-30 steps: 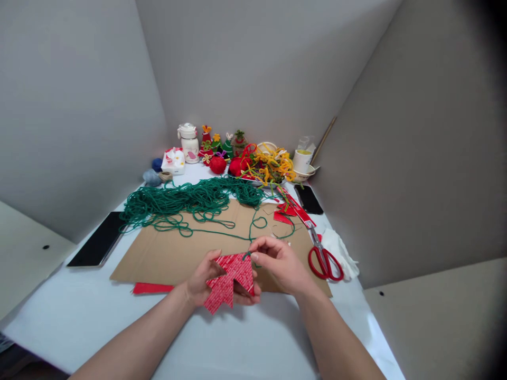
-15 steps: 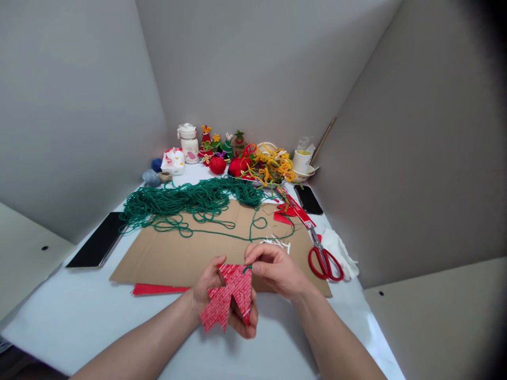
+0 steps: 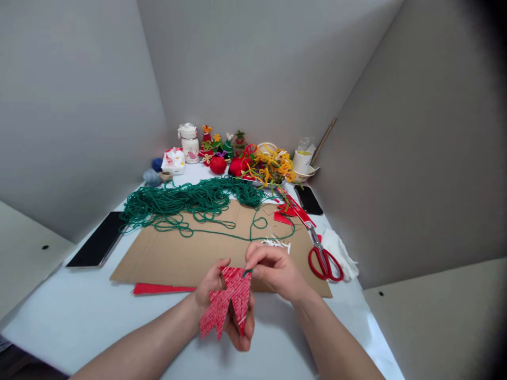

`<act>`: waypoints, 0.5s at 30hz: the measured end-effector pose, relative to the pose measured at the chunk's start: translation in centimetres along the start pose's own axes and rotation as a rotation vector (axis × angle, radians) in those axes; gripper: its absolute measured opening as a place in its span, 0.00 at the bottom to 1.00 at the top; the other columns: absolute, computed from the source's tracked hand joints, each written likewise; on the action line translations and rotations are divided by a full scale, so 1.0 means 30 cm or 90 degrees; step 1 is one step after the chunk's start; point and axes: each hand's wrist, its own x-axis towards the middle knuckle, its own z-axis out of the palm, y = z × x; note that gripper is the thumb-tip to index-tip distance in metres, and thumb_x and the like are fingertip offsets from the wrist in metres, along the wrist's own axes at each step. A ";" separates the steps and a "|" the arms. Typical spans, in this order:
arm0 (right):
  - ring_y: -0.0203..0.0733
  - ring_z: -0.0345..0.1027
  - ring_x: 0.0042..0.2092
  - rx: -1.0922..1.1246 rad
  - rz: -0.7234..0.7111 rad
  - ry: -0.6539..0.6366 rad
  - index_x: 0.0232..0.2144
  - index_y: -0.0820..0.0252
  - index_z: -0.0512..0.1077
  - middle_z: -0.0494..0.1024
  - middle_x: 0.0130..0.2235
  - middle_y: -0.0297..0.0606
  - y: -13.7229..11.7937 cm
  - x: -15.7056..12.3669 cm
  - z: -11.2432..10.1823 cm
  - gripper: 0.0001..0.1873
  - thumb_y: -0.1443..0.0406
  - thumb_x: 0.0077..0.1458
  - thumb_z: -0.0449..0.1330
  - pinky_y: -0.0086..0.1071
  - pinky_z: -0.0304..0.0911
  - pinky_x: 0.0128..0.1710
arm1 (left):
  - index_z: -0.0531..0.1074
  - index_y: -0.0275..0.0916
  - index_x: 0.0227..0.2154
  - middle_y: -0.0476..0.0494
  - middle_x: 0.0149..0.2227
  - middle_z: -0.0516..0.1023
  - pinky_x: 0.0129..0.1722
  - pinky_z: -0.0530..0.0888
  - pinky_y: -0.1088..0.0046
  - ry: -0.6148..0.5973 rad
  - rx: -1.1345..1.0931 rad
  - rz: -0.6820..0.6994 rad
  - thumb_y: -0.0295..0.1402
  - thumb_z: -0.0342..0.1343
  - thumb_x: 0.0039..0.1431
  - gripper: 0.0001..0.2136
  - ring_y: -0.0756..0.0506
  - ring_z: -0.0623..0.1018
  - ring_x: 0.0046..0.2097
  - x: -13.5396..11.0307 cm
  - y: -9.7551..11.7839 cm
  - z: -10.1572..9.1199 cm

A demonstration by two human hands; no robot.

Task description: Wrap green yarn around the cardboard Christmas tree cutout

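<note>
The left hand (image 3: 212,295) holds a red patterned cutout (image 3: 226,303) just in front of the cardboard (image 3: 178,253), above the white surface (image 3: 79,316). Its fingers (image 3: 241,338) curl closed around the cutout from behind and below, with the thumb pressed on the front near the upper left edge. The cutout stands nearly upright, with two pointed legs hanging down.

The right hand (image 3: 273,272) is at the cutout's top right corner, touching it. Its thumb and forefinger are pinched tight on the end of a green cord (image 3: 247,272), right at that corner; the other fingers are folded loosely in. The cord runs back over the cardboard to a big green tangle (image 3: 190,198) at the cardboard's far edge.

Red scissors (image 3: 322,258) lie just right of the cardboard, beside white cloth (image 3: 340,250). White paper scraps (image 3: 277,243) sit on the cardboard just behind the right hand. A red strip (image 3: 158,288) pokes out from under the cardboard's near edge. A dark tablet (image 3: 97,238) lies left of the cardboard, a phone (image 3: 309,199) past its far right corner. Small yarn figures (image 3: 222,145) and a heap of coloured cords (image 3: 269,163) stand behind the tangle.
</note>
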 end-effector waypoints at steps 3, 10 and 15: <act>0.34 0.63 0.33 -0.011 0.000 -0.013 0.30 0.58 0.75 0.68 0.32 0.36 -0.005 -0.008 0.003 0.03 0.64 0.51 0.62 0.30 0.59 0.34 | 0.71 0.29 0.46 0.23 0.38 0.77 0.34 0.68 0.54 -0.025 0.004 -0.038 0.60 0.34 0.50 0.40 0.29 0.78 0.37 0.007 0.003 0.003; 0.34 0.58 0.30 -0.031 0.032 0.011 0.30 0.59 0.70 0.64 0.33 0.36 -0.020 -0.021 -0.007 0.06 0.61 0.53 0.59 0.27 0.57 0.28 | 0.66 0.26 0.52 0.24 0.45 0.75 0.40 0.68 0.60 0.134 0.116 0.041 0.62 0.30 0.52 0.44 0.33 0.77 0.43 0.037 0.024 0.058; 0.33 0.57 0.29 -0.080 0.130 0.129 0.28 0.59 0.67 0.64 0.29 0.32 -0.024 -0.007 -0.020 0.05 0.63 0.52 0.57 0.26 0.55 0.28 | 0.66 0.30 0.51 0.28 0.50 0.72 0.52 0.61 0.59 0.243 0.273 0.293 0.49 0.44 0.59 0.28 0.37 0.72 0.51 0.031 0.052 0.081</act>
